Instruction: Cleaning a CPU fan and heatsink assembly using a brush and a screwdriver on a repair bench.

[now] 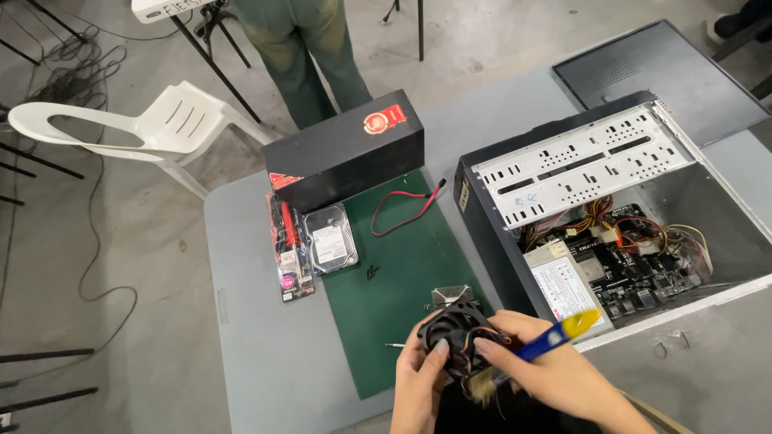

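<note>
Left hand (422, 378): fingers curled closed around a small black fan (454, 331), held above the tabletop's (257, 354) near edge. Right hand (555, 374): closed on a blue-and-yellow brush (547, 341), bristles at the fan's 5 o'clock. Best practice: steady the blades, use light strokes. Heatsink (450, 296) at 12 o'clock; open computer case (611, 209) at 2 o'clock.

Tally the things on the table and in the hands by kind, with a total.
Open computer case: 1
Case side panel: 1
Black box: 1
Hard drive: 1
Blister-packed tool set: 1
Red cable: 1
Green mat: 1
Heatsink: 1
Cooling fan, left hand: 1
Brush, right hand: 1
Total: 10
</note>
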